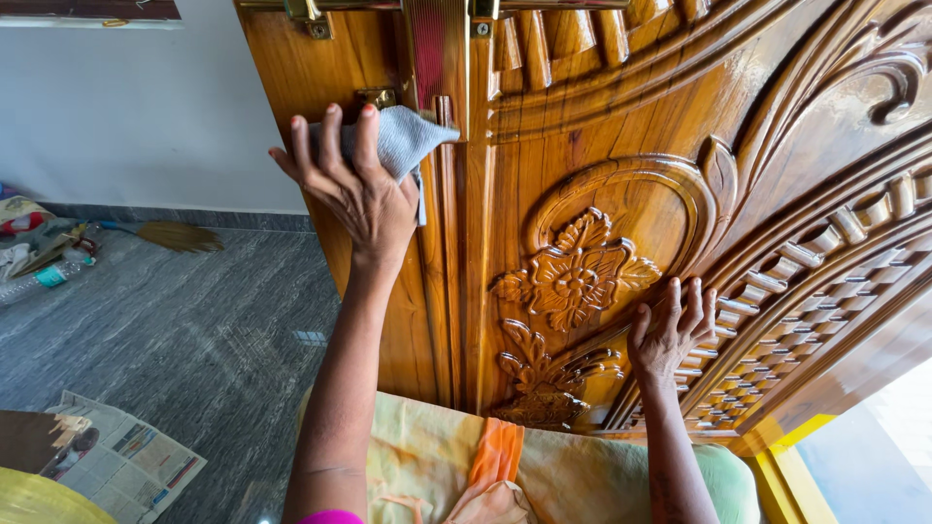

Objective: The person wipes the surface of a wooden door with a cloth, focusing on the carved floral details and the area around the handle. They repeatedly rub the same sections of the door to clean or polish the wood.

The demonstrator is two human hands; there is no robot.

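Observation:
A glossy carved wooden door (602, 175) fills the upper right, its edge turned toward me. My left hand (354, 184) presses a grey cloth (408, 136) flat against the door's edge, just below a brass fitting (381, 96). Its fingers are spread over the cloth. My right hand (668, 330) rests open and flat on the carved face, to the right of a carved flower (575, 277). It holds nothing.
Grey stone floor (175, 330) lies to the left, with a newspaper (121, 466) at the lower left, a broom (180, 236) by the white wall and a plastic bottle (44, 278) with clutter at the far left. A yellow door frame (786, 466) stands at lower right.

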